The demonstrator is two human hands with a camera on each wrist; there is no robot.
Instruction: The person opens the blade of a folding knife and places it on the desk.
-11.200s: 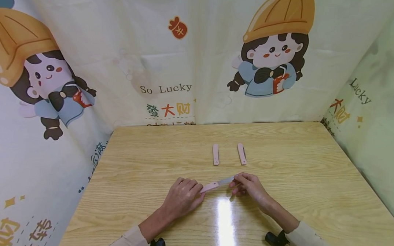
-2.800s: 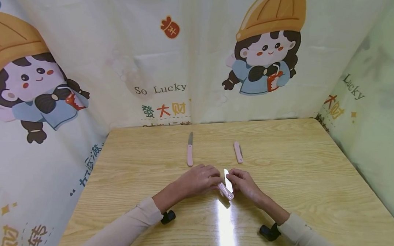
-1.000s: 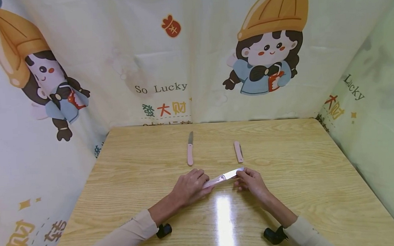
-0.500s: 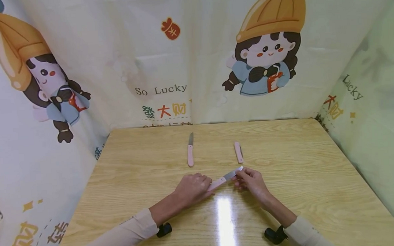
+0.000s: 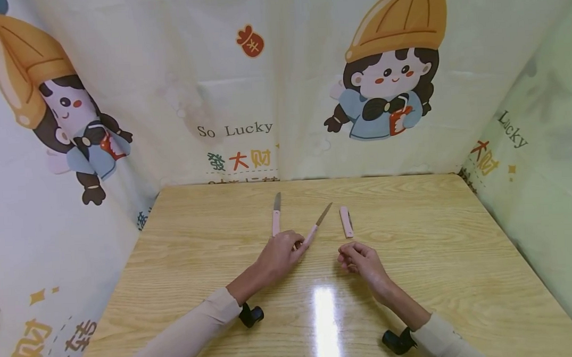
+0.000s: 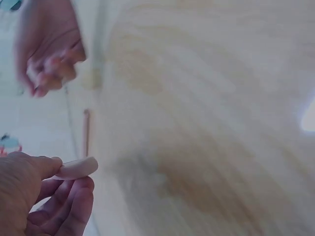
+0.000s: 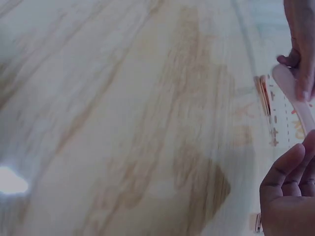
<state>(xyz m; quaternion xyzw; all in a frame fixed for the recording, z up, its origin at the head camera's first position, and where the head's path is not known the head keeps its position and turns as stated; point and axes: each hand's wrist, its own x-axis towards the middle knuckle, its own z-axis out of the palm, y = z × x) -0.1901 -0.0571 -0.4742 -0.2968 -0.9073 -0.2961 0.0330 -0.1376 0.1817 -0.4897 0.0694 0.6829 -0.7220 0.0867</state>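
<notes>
My left hand [image 5: 282,253] pinches the pink handle [image 5: 310,235] of an unfolded folding knife, its blade [image 5: 324,214] pointing away and to the right. In the left wrist view the thumb and fingers [image 6: 74,206] hold the handle [image 6: 78,168] near its end. A second unfolded knife [image 5: 276,219] lies just beyond the left hand, which hides its handle end. My right hand [image 5: 361,260] is off the held knife, its fingers loosely curled with nothing visible in them. A folded pink knife [image 5: 346,221] lies beyond it.
The wooden table [image 5: 197,230] meets a printed cloth [image 5: 301,92] at its back edge, with more cloth along both sides. Small black devices [image 5: 251,314] sit at both wrists. A bright reflection lies on the table's front middle.
Earlier, two folded knives lay at the back; the left spot now has an unfolded one. A second knife was unfolded between both hands; the right hand released its blade and the left carried it away.
</notes>
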